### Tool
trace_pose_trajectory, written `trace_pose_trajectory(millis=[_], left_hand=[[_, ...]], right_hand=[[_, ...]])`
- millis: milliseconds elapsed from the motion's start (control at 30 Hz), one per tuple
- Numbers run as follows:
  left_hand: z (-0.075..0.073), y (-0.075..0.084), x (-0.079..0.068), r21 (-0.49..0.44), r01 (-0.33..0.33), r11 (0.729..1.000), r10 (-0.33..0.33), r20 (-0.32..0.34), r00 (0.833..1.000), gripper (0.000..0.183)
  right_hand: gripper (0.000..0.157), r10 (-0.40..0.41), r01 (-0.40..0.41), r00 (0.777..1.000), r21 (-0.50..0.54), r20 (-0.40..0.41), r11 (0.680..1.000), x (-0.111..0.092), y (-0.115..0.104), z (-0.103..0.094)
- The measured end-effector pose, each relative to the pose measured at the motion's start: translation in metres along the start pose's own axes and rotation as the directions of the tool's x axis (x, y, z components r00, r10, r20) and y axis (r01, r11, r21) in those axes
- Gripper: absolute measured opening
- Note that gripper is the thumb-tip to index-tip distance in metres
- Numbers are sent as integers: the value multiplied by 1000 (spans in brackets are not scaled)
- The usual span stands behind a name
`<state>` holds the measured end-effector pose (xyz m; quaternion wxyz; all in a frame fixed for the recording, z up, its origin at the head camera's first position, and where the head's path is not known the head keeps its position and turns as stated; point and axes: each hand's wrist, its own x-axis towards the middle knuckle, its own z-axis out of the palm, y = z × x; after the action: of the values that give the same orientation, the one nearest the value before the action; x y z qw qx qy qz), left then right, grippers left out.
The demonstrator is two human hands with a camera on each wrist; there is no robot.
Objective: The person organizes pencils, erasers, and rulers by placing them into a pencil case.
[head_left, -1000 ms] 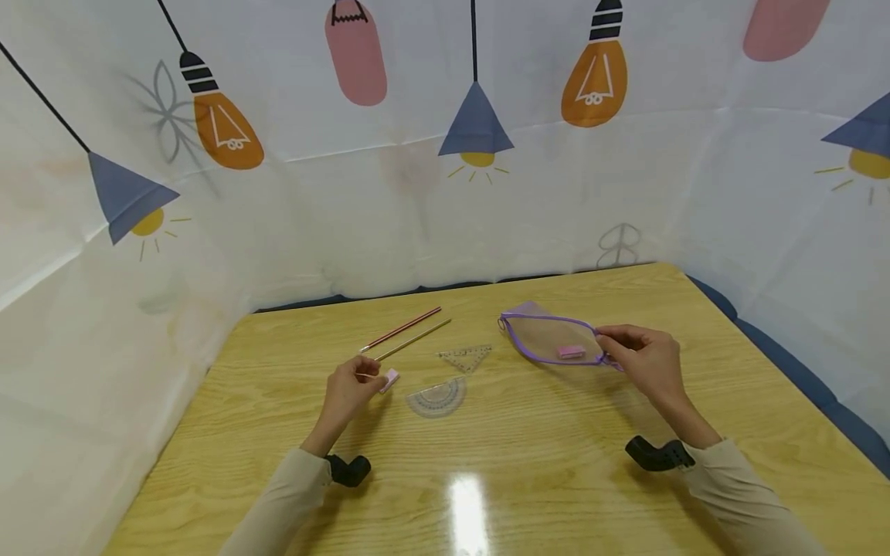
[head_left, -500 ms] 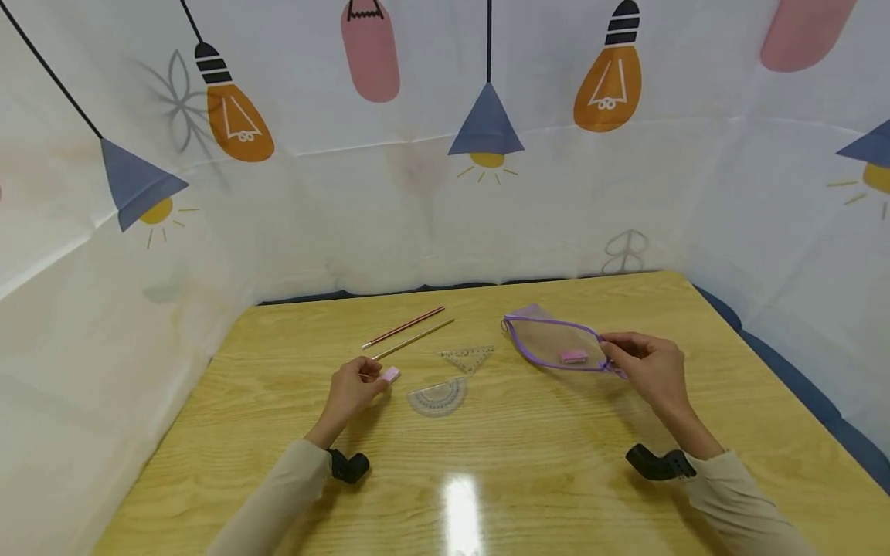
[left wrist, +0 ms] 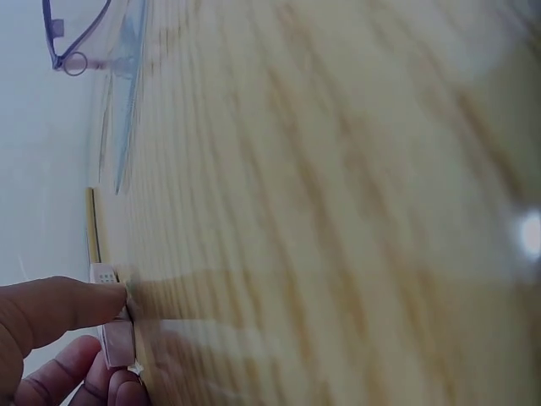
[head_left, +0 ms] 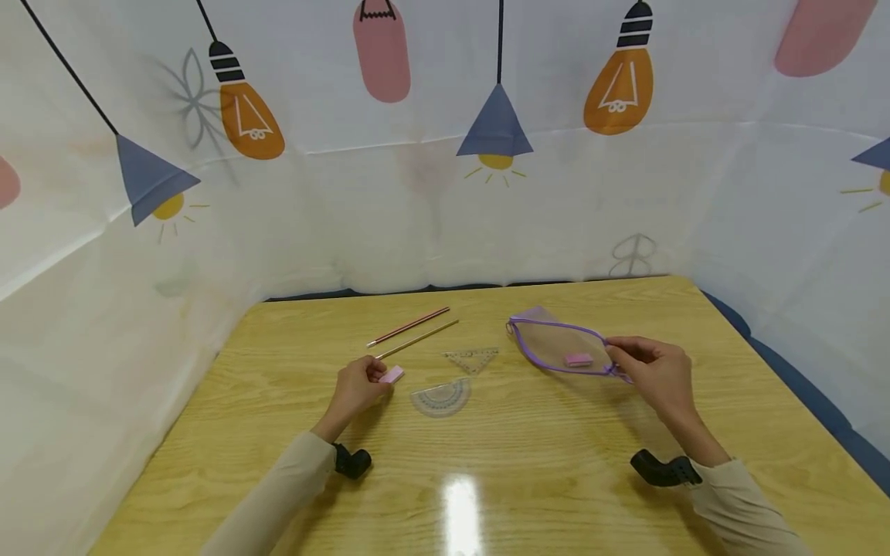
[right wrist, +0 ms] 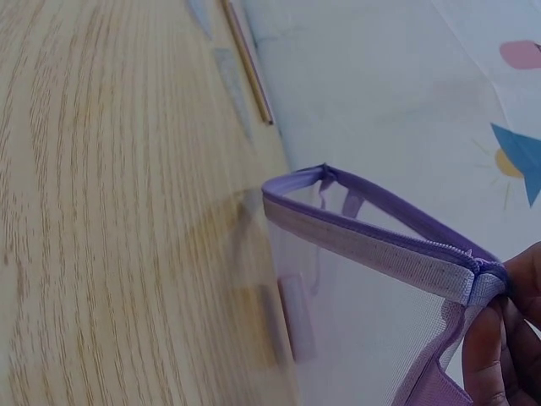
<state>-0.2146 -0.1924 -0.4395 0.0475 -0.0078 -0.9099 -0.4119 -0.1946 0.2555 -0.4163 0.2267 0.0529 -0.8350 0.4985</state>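
In the head view my left hand (head_left: pixel 358 390) pinches a small pale-pink eraser (head_left: pixel 392 374) low over the table. The left wrist view shows thumb and fingers on either side of the eraser (left wrist: pixel 116 334). My right hand (head_left: pixel 659 374) holds the end of a see-through mesh pencil case (head_left: pixel 549 340) with a purple zipper edge. Its mouth gapes open in the right wrist view, where finger and thumb pinch the zipper corner (right wrist: pixel 486 283). A pink block (head_left: pixel 578 360), much like an eraser, lies inside the case.
Between the hands lie a clear protractor (head_left: pixel 441 398) and a clear set square (head_left: pixel 473 359). Behind the left hand are a dark red pencil (head_left: pixel 409 327) and a gold-coloured pencil (head_left: pixel 424 337). A printed white curtain (head_left: pixel 389 216) stands around the wooden table (head_left: pixel 542 463).
The head view has shifted slightly. The eraser has turned a little in the left hand's fingers and shows more of its side. The right hand keeps its hold on the pencil case.
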Motion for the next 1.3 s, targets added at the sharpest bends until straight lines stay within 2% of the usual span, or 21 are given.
trace_pose_trajectory(millis=[233,300,433,567,700,800,967,1067,1100,1167,1300], left_hand=[[0,0,1,0,-9,1000,9,5,1000,24],[0,-1,1,2,-6,1000,6,0,1000,24],[-1,-2,1,-14,1,1000,-1,-7,1000,24],[-2,0,1,-23,3,1000,-3,-12,1000,23],[-4,3,1,-24,7,1000,-8,-25,1000,20],[-6,4,0,-27,8,1000,-9,-40,999,19],[-9,7,1,-44,-3,999,0,-58,998,17],[-9,8,1,-58,-16,998,12,-68,998,17],[-9,8,1,-59,-19,998,15,-73,997,16],[-10,9,1,-62,-28,998,23,-83,996,16],[-11,13,0,-77,-29,997,22,-92,996,17]], right_hand=[[24,-6,6,1000,33,6,999,-1,2,-1],[20,-19,19,1000,72,-3,997,1,11,1],[19,-50,51,999,72,-10,996,5,33,4],[19,-53,54,999,64,-8,996,8,43,4],[17,-41,41,999,98,-4,994,6,32,3],[19,-37,37,999,83,3,996,4,24,2],[21,-50,51,999,48,-6,998,6,44,4],[21,-52,52,999,53,-3,997,6,38,4],[21,-43,42,999,50,0,998,5,29,3],[21,-39,39,999,31,-10,999,6,37,4],[22,-33,34,999,17,-13,999,3,22,3]])
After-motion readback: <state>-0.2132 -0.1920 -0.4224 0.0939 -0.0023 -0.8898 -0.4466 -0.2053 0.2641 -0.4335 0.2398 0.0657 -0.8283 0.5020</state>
